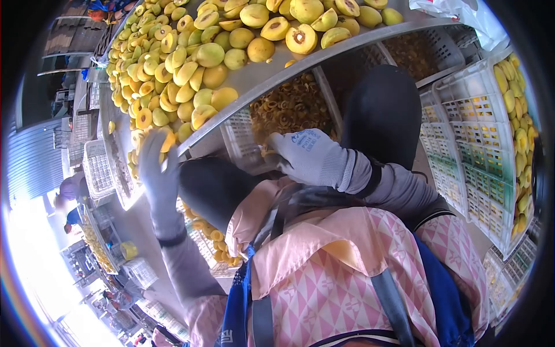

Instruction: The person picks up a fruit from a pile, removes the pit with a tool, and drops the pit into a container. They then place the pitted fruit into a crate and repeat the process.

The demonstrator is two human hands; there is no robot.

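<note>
Crates (474, 133) hold yellow fruit halves (523, 139); pits (289, 107) fill another.

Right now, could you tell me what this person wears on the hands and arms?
Both hands wear grey knit gloves; the right hand glove carries blue printed lettering, the left hand glove looks plain. Grey sleeves cover both arms, with a dark band at each wrist.

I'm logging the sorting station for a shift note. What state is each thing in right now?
left hand: gloved, raised at the table edge, touching a fruit half.
right hand: gloved, holding something small, not clear what.
fruit halves: cut, pitted, piled on the table.
table: heaped with fruit.
white crate: tilted, partly filled with fruit.
crate under the table: holds darker fruit pieces.
</note>
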